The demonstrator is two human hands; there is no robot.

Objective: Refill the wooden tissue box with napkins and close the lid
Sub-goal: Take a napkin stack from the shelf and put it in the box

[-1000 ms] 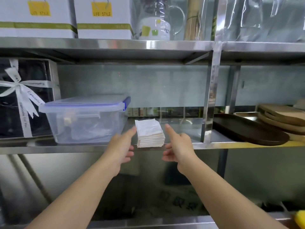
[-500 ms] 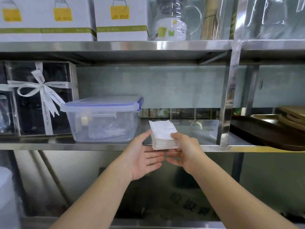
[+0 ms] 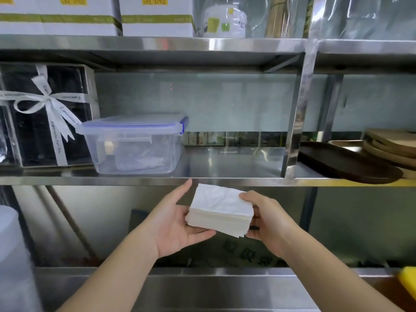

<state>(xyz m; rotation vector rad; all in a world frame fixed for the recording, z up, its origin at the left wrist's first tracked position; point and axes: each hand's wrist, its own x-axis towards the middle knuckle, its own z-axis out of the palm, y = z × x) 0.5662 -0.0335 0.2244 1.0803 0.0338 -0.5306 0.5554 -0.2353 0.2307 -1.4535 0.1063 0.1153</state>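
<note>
A thick stack of white paper napkins [image 3: 221, 211] is held in the air just below and in front of the steel shelf edge. My left hand [image 3: 177, 224] supports its left side from underneath, palm up, thumb raised beside it. My right hand [image 3: 265, 218] grips its right end, thumb on top and fingers below. The stack is tilted slightly, its top sheet a bit crumpled. No wooden tissue box is in view.
The steel shelf [image 3: 225, 167] holds a clear lidded plastic container [image 3: 135, 145], a ribboned black gift box [image 3: 42, 115] at left, and dark and wooden trays [image 3: 351, 163] at right. White boxes and a glass jug stand on the shelf above. A steel counter edge [image 3: 202, 275] runs below.
Both hands closed on the napkin stack that lay on the shelf, lifted it off, and brought it down and toward me, clear of the shelf edge.
</note>
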